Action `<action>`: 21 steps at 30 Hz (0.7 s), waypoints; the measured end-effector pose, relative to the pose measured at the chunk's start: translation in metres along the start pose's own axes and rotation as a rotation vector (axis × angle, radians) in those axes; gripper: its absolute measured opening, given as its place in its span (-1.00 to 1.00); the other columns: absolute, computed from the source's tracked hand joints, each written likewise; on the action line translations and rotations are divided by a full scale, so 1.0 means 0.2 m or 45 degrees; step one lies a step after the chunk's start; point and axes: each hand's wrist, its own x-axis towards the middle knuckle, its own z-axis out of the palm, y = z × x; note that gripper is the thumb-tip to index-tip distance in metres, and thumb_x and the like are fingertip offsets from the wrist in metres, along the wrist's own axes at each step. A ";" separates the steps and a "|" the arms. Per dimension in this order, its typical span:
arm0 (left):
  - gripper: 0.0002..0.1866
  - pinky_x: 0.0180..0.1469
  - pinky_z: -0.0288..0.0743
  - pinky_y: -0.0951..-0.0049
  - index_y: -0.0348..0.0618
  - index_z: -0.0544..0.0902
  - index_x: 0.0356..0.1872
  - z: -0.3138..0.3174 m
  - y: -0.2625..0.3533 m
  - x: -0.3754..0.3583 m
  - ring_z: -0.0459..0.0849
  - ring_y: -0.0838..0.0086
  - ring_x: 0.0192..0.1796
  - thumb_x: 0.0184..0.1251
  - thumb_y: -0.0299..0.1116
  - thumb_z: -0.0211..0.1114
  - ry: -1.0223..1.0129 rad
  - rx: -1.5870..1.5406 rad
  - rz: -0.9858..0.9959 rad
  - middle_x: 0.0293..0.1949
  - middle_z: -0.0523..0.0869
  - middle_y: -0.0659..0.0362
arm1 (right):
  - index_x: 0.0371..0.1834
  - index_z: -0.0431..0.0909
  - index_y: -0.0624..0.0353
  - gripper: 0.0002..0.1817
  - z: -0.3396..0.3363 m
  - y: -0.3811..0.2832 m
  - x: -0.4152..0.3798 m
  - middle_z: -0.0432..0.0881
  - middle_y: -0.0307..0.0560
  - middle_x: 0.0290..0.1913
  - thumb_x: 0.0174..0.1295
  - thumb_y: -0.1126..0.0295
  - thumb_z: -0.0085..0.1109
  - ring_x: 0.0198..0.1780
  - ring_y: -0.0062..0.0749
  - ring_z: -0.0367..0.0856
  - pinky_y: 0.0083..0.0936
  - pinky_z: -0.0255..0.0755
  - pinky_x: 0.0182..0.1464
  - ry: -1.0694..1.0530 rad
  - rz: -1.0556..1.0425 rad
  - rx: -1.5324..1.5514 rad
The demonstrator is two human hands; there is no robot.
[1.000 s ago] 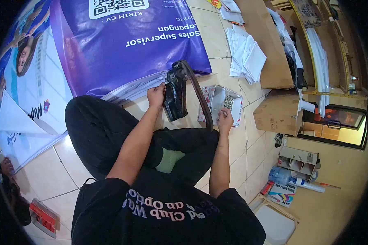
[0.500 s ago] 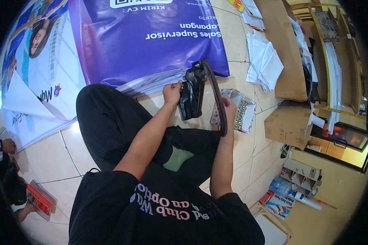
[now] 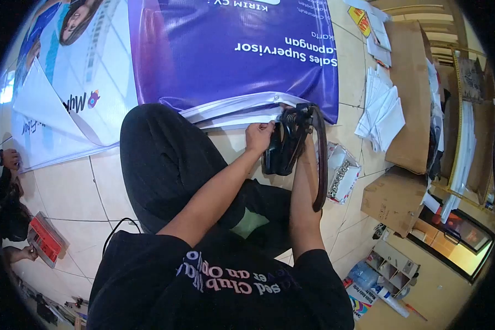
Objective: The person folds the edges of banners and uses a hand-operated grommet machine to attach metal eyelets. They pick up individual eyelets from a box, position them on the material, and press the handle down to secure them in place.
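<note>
A purple printed banner (image 3: pixel 225 60) lies folded on the floor before my knees, its white hem (image 3: pixel 231 107) towards me. At that hem stands a black hand-lever eyelet press (image 3: pixel 280 146), its long curved handle (image 3: pixel 320 165) extending back over my right forearm. My left hand (image 3: pixel 260 136) is closed in a pinch at the banner's edge, just left of the press. My right forearm (image 3: pixel 308 192) passes beneath the handle; the press hides most of that hand, which is by its head at the hem. A small metal eyelet (image 3: pixel 276 98) shows on the hem.
An open box of metal eyelets (image 3: pixel 342 173) sits right of the press. White folded sheets (image 3: pixel 380 110) and cardboard boxes (image 3: pixel 393 201) are farther right. Another white banner (image 3: pixel 66 126) lies left, near another person's hand (image 3: pixel 11 159); that person's other hand touches a red box (image 3: pixel 45 239).
My right hand has moved from beside the eyelet box to behind the press head at the hem. The banner's hem now spreads wider beside the press. The whole view has shifted.
</note>
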 end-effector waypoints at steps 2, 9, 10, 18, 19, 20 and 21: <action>-0.70 -0.26 0.51 0.42 -0.27 0.73 -0.42 0.01 -0.02 0.01 0.70 0.42 -0.41 0.21 -0.18 0.33 -0.006 -0.044 0.002 -0.49 0.74 0.11 | 0.19 0.45 0.21 -0.51 0.04 -0.01 0.04 0.57 -0.01 -0.01 0.34 0.09 0.03 0.00 -0.45 0.53 -0.49 0.41 0.00 0.015 0.025 0.020; -0.64 -0.30 0.50 0.40 -0.26 0.73 -0.52 0.03 -0.08 0.04 0.69 0.40 -0.46 0.20 -0.12 0.33 0.008 -0.021 0.007 -0.56 0.72 0.09 | 0.20 0.44 0.22 -0.49 0.02 -0.03 -0.07 0.57 -0.01 -0.01 0.34 0.08 0.04 0.00 -0.44 0.53 -0.48 0.42 0.00 0.021 0.033 0.053; -0.64 -0.30 0.50 0.40 -0.26 0.73 -0.52 0.03 -0.09 0.04 0.69 0.40 -0.46 0.20 -0.12 0.33 0.006 -0.014 -0.002 -0.56 0.72 0.09 | 0.20 0.44 0.22 -0.49 0.01 -0.03 -0.09 0.57 -0.01 -0.01 0.34 0.08 0.04 -0.01 -0.44 0.53 -0.48 0.42 0.00 0.029 0.045 0.058; -0.67 -0.30 0.49 0.42 -0.29 0.71 -0.51 0.02 -0.06 0.02 0.67 0.44 -0.46 0.19 -0.17 0.34 0.002 -0.090 0.077 -0.53 0.73 0.12 | 0.20 0.44 0.23 -0.48 0.01 0.01 -0.31 0.57 -0.01 -0.02 0.34 0.07 0.04 -0.01 -0.42 0.54 -0.47 0.44 -0.01 0.092 0.041 0.084; -0.68 -0.30 0.50 0.42 -0.29 0.71 -0.50 0.02 -0.07 0.04 0.68 0.43 -0.45 0.19 -0.18 0.34 -0.007 -0.087 0.083 -0.52 0.74 0.12 | 0.20 0.44 0.23 -0.48 0.00 0.02 -0.38 0.57 -0.01 -0.02 0.34 0.07 0.05 -0.02 -0.42 0.54 -0.47 0.44 -0.01 0.096 0.042 0.081; -0.68 -0.30 0.50 0.42 -0.29 0.71 -0.50 0.03 -0.08 0.04 0.68 0.43 -0.45 0.19 -0.18 0.34 -0.006 -0.091 0.081 -0.52 0.74 0.12 | 0.20 0.44 0.24 -0.48 -0.01 -0.01 -0.33 0.57 -0.01 -0.02 0.33 0.07 0.05 -0.02 -0.42 0.54 -0.47 0.44 -0.01 0.099 0.044 0.078; -0.68 -0.31 0.46 0.44 -0.30 0.70 -0.50 0.03 -0.08 0.04 0.63 0.47 -0.47 0.21 -0.18 0.33 0.003 -0.078 0.066 -0.54 0.72 0.14 | 0.20 0.44 0.24 -0.48 -0.01 0.00 -0.36 0.57 0.00 -0.02 0.33 0.07 0.05 -0.02 -0.41 0.54 -0.47 0.44 -0.01 0.103 0.048 0.076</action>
